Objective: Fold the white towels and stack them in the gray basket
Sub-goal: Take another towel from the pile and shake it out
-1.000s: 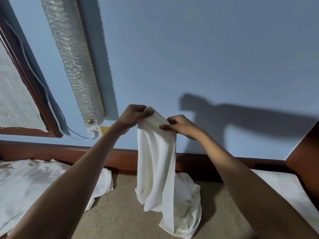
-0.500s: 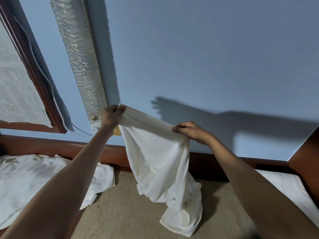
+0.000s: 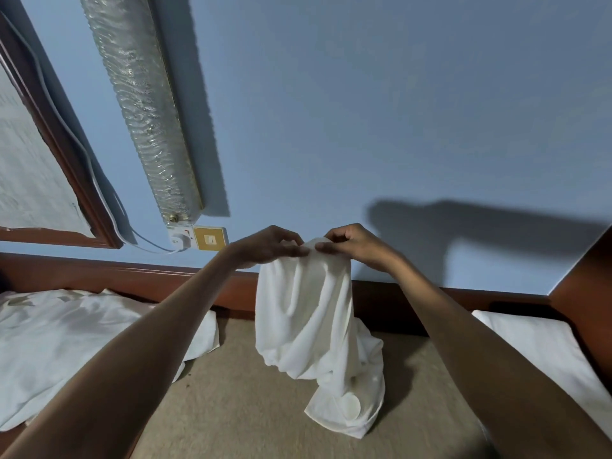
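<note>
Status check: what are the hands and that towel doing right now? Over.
Left hand and right hand pinch towel at its top. Hangs bunched, not folded. No basket in view.

At centre the towel (image 3: 304, 326) hangs from L hand (image 3: 268, 245) and R hand (image 3: 354, 243), held close together at its top, w/ its lower end on the bed (image 3: 231, 402). Sheet (image 3: 66, 342) lies left of it, pillow (image 3: 536, 352) right, headboard (image 3: 116, 273) behind. On the wall (image 3: 364, 94) upper left: duct (image 3: 139, 104), socket (image 3: 198, 238) just below.
</note>
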`<action>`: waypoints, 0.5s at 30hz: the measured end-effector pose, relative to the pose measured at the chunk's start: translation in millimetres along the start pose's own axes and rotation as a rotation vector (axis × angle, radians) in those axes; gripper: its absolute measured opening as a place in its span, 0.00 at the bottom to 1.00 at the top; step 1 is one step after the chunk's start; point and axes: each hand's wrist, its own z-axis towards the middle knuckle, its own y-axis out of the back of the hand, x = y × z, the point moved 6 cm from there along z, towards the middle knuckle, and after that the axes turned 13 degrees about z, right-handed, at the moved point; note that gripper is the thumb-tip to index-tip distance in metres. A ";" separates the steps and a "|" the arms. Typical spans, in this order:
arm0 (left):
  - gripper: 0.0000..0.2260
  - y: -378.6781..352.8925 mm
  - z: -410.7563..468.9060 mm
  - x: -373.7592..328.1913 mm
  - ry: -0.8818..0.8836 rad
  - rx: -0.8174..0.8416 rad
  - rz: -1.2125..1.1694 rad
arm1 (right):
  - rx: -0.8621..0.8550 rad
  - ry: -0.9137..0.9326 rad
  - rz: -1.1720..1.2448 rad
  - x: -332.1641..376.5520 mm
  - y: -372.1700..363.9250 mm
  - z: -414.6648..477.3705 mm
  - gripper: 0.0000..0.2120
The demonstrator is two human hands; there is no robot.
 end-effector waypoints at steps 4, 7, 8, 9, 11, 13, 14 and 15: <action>0.12 17.3 0.2 -5.2 -0.007 -0.107 -0.081 | 0.024 -0.077 0.061 -30.6 -2.8 -5.3 0.07; 0.10 25.7 1.3 -4.3 0.015 -0.231 -0.160 | 0.013 -0.109 0.013 -55.7 -16.0 -4.4 0.11; 0.10 28.2 0.3 -1.1 0.020 -0.270 -0.189 | -0.001 -0.115 -0.015 -65.5 -20.5 -3.9 0.11; 0.10 30.6 -1.1 3.6 0.026 -0.305 -0.217 | -0.014 -0.135 -0.021 -75.4 -24.0 -4.0 0.10; 0.10 33.2 -6.3 15.3 0.057 -0.363 -0.288 | -0.039 -0.200 0.010 -102.0 -28.9 -1.4 0.13; 0.10 34.0 -11.5 30.9 0.098 -0.417 -0.363 | -0.020 -0.270 0.005 -128.9 -38.2 1.2 0.21; 0.09 34.0 -14.9 38.2 0.114 -0.444 -0.398 | -0.017 -0.300 -0.019 -141.0 -42.1 3.0 0.23; 0.09 34.0 -18.0 46.7 0.131 -0.471 -0.433 | -0.024 -0.333 -0.033 -153.0 -45.0 3.9 0.22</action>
